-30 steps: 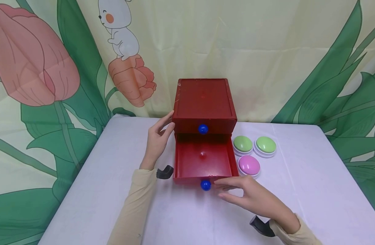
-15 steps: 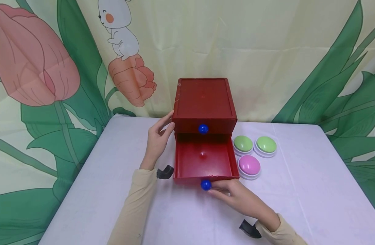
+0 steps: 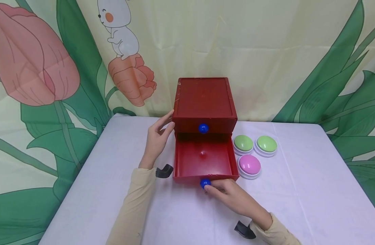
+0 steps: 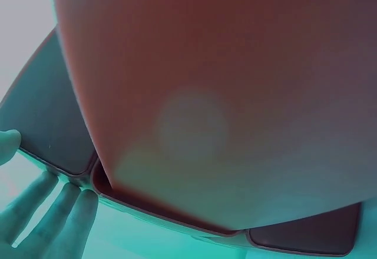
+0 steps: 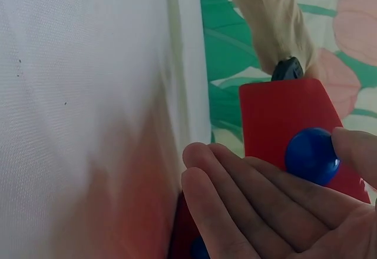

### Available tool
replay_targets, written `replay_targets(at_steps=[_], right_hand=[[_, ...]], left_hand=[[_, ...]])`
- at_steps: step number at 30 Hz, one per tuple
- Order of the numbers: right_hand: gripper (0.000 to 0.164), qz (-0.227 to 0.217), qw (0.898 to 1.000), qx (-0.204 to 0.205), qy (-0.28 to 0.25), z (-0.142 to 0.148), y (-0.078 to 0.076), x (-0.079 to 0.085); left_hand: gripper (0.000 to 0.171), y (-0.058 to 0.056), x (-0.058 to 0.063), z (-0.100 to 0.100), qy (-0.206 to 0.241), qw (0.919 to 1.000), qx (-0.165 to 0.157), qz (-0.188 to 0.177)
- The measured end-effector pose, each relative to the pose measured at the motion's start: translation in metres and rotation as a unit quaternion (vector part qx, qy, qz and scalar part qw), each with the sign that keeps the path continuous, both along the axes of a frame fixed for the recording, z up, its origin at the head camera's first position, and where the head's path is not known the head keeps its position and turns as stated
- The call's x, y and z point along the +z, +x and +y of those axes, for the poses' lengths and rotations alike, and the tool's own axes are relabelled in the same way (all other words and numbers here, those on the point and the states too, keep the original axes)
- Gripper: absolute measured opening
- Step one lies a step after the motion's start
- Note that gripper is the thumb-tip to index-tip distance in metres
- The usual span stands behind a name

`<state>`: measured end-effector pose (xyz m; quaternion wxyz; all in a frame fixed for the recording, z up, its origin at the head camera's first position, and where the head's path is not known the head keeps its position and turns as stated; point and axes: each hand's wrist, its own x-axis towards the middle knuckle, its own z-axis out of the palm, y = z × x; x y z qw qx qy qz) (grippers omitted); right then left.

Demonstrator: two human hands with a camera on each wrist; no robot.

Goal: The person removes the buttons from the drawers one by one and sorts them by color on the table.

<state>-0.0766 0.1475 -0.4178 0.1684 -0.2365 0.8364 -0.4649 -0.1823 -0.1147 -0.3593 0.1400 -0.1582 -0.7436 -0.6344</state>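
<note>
A dark red two-drawer box (image 3: 203,98) stands at the back of the table. Its lower drawer (image 3: 202,160) is pulled out, and its bare red floor shows. My right hand (image 3: 233,199) pinches the blue knob (image 3: 205,183) on that drawer's front. In the right wrist view the thumb (image 5: 356,150) touches one side of the same knob (image 5: 312,156), with the fingers stretched out below it. My left hand (image 3: 156,143) rests its fairly straight fingers against the left side of the box. The upper drawer, with its own blue knob (image 3: 203,128), is closed.
Two green push lights (image 3: 243,143) (image 3: 267,144) and a pink one (image 3: 250,165) sit on the white-covered table (image 3: 300,190), right of the box. A printed curtain (image 3: 254,61) hangs behind. Close red plastic fills most of the left wrist view.
My right hand has moved left from beside the drawer front and taken hold of the lower knob. The left hand and the drawer stay where they were.
</note>
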Motion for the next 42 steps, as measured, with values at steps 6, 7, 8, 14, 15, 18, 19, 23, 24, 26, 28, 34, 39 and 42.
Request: replay_targets(at_steps=[6, 7, 8, 14, 15, 18, 19, 23, 24, 26, 28, 34, 39, 42], right_hand=[[0.023, 0.012, 1.0, -0.001, 0.002, 0.0, -0.003, -0.001], [0.023, 0.013, 1.0, -0.001, 0.001, -0.001, -0.004, -0.002], [0.023, 0.014, 1.0, -0.001, 0.001, -0.001, -0.005, -0.002], [0.022, 0.006, 1.0, -0.006, 0.005, -0.005, -0.011, -0.002], [0.022, 0.008, 1.0, -0.008, 0.007, -0.006, -0.012, -0.002], [0.023, 0.02, 1.0, -0.012, 0.011, -0.007, -0.015, -0.003], [0.024, 0.025, 1.0, -0.013, 0.011, -0.007, -0.017, -0.003], [0.028, 0.034, 0.999, -0.011, 0.006, -0.006, -0.022, -0.004], [0.029, 0.036, 0.999, -0.01, 0.004, -0.005, -0.023, -0.005], [0.03, 0.039, 0.999, -0.012, 0.001, -0.004, -0.027, -0.006], [0.03, 0.042, 0.999, -0.013, -0.002, -0.003, -0.031, -0.006], [0.03, 0.026, 1.0, -0.003, -0.011, -0.003, -0.037, -0.003], [0.032, 0.024, 1.0, -0.004, -0.011, -0.004, -0.038, 0.0], [0.032, 0.038, 0.999, -0.022, -0.008, -0.004, -0.04, 0.0]], left_hand=[[0.046, -0.013, -0.02, -0.004, 0.002, 0.9999, 0.0, 0.014], [0.046, -0.014, -0.02, -0.004, 0.001, 0.9999, 0.0, 0.015], [0.046, -0.012, -0.017, -0.004, 0.002, 0.9999, -0.001, 0.011], [0.046, -0.002, -0.001, -0.003, 0.001, 1.0, -0.005, 0.004], [0.046, -0.002, -0.001, -0.004, 0.0, 1.0, -0.005, 0.003], [0.046, -0.002, -0.001, -0.004, -0.001, 1.0, -0.008, -0.001], [0.047, -0.002, -0.001, -0.004, -0.001, 1.0, -0.008, -0.001], [0.047, -0.003, -0.001, -0.004, -0.001, 1.0, -0.009, -0.004], [0.047, -0.003, -0.001, -0.005, -0.002, 0.9999, -0.009, -0.004], [0.047, -0.002, -0.001, -0.005, -0.003, 0.9999, -0.009, -0.007], [0.048, -0.002, -0.001, -0.005, -0.005, 0.9999, -0.008, -0.011], [0.048, -0.002, 0.0, -0.005, -0.015, 0.9998, -0.005, -0.014], [0.048, -0.001, 0.001, -0.004, -0.013, 0.9999, -0.003, -0.011], [0.048, 0.0, 0.001, -0.004, -0.01, 0.9999, -0.005, -0.009]])
